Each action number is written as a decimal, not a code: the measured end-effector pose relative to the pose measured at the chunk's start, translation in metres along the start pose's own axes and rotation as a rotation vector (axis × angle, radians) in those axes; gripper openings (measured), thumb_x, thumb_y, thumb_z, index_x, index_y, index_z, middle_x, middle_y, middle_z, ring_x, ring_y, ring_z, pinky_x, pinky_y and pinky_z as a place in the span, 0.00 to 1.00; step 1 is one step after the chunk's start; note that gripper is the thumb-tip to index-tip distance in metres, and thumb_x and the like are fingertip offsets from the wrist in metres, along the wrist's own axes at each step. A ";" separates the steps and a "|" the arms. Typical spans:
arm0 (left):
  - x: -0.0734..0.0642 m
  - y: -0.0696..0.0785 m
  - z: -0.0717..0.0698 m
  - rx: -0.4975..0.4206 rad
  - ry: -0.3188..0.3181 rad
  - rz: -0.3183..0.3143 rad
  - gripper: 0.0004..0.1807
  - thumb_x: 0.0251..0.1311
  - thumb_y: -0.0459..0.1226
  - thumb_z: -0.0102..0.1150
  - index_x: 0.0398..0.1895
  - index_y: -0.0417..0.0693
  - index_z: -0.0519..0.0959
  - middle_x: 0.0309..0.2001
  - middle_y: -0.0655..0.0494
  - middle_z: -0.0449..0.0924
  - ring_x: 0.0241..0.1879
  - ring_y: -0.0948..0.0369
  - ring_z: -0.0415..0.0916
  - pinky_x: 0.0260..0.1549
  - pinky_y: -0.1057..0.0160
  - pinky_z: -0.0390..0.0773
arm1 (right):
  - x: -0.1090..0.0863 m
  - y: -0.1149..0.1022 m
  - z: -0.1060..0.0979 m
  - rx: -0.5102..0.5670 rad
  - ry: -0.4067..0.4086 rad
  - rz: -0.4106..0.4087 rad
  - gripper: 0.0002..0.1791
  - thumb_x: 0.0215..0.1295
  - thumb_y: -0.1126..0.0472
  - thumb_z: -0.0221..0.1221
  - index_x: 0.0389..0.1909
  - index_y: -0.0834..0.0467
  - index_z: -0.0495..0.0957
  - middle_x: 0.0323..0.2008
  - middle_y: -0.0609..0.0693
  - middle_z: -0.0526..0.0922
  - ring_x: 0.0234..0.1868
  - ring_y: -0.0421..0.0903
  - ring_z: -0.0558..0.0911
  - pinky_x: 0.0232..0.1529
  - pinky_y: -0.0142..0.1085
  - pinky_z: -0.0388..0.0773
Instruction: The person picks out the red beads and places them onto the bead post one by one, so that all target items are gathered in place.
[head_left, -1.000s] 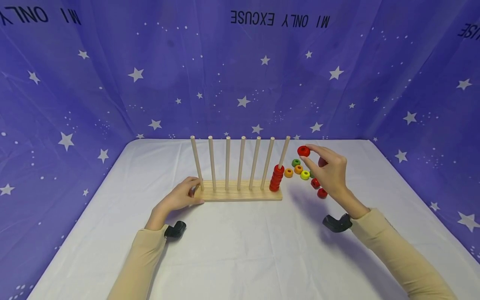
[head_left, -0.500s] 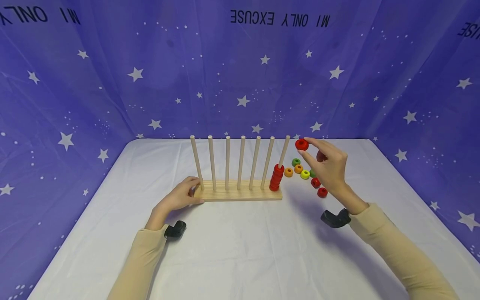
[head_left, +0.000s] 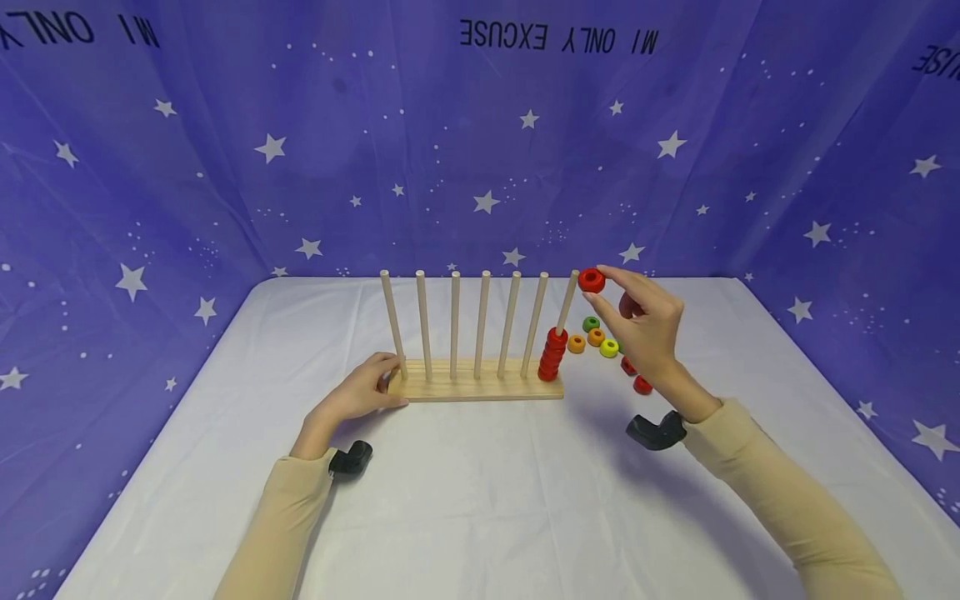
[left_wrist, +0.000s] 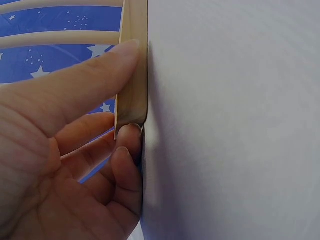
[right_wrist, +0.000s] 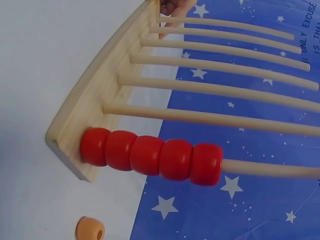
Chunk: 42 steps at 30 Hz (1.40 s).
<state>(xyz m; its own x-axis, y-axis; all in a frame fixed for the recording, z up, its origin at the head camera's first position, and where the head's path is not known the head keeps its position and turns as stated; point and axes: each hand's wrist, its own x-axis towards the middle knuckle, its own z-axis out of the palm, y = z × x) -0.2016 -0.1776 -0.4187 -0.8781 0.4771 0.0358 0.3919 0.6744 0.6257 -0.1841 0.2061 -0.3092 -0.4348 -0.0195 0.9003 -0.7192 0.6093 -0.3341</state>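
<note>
A wooden peg rack (head_left: 472,390) with several upright dowels stands on the table. Its rightmost dowel (head_left: 567,302) carries a stack of red beads (head_left: 552,356), which shows large in the right wrist view. My left hand (head_left: 366,387) grips the left end of the base, thumb along the front edge (left_wrist: 132,85) and fingers curled behind the end. My right hand (head_left: 647,321) pinches a single red bead (head_left: 592,281) between thumb and index finger, its hole facing the camera. This bead is held close beside the top of the rightmost dowel. The right hand is out of its own wrist view.
Loose beads lie right of the rack: orange (head_left: 576,344), green (head_left: 591,324), yellow (head_left: 609,348) and red (head_left: 642,385), some partly behind the right hand. A white cloth covers the table (head_left: 450,500). A purple star-printed curtain (head_left: 420,150) surrounds the back and sides.
My right hand has lifted the red bead and carried it left, up to the top of the rightmost dowel. The left hand and the rack have stayed in place.
</note>
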 end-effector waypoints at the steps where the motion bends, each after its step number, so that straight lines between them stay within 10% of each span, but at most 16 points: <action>1: 0.000 0.000 0.000 0.001 0.000 -0.002 0.37 0.52 0.37 0.66 0.63 0.28 0.64 0.59 0.34 0.65 0.33 0.60 0.67 0.30 0.70 0.67 | 0.000 0.000 0.001 0.011 0.006 -0.002 0.22 0.42 0.73 0.70 0.43 0.63 0.83 0.23 0.59 0.79 0.18 0.32 0.59 0.21 0.22 0.56; 42: -0.001 0.002 0.000 0.003 0.000 -0.016 0.39 0.52 0.38 0.66 0.64 0.26 0.61 0.59 0.34 0.65 0.33 0.60 0.67 0.31 0.70 0.67 | 0.009 -0.005 0.018 0.044 -0.054 0.115 0.19 0.51 0.68 0.67 0.46 0.64 0.81 0.28 0.60 0.80 0.19 0.33 0.60 0.23 0.22 0.58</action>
<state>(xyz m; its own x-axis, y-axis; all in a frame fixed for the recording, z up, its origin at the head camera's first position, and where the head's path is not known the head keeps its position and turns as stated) -0.2005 -0.1769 -0.4172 -0.8843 0.4662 0.0256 0.3785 0.6836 0.6240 -0.1941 0.1889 -0.3046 -0.5432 0.0046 0.8396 -0.6856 0.5747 -0.4468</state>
